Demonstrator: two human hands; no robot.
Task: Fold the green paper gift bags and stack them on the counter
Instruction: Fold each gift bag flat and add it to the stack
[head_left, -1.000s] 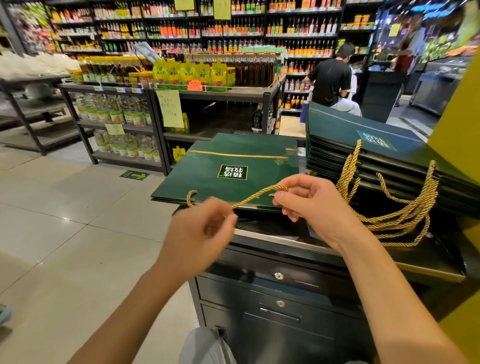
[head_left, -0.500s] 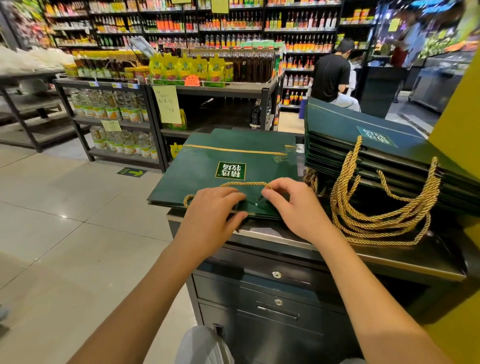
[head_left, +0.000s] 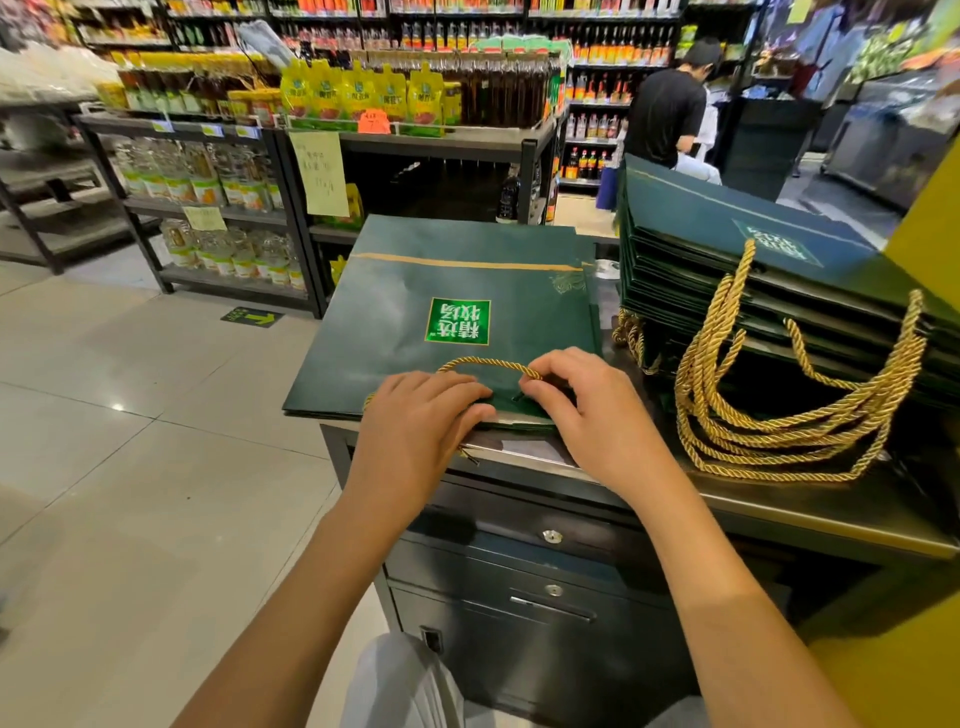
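Lying flat: dark-green bag (head_left: 387, 312) | gold rope handle (head_left: 488, 361) pinched by right hand (head_left: 587, 415)

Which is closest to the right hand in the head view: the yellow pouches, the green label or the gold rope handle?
1. gold rope handle, touching the right hand.
2. green label, just beyond on the bag.
3. yellow pouches, on the far shelf.

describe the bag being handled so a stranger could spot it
On the dark counter, left of the tall stack of green bags, one green bag lies flat. Only its gold handle is pinched by the right hand, the left hand resting on its near edge.
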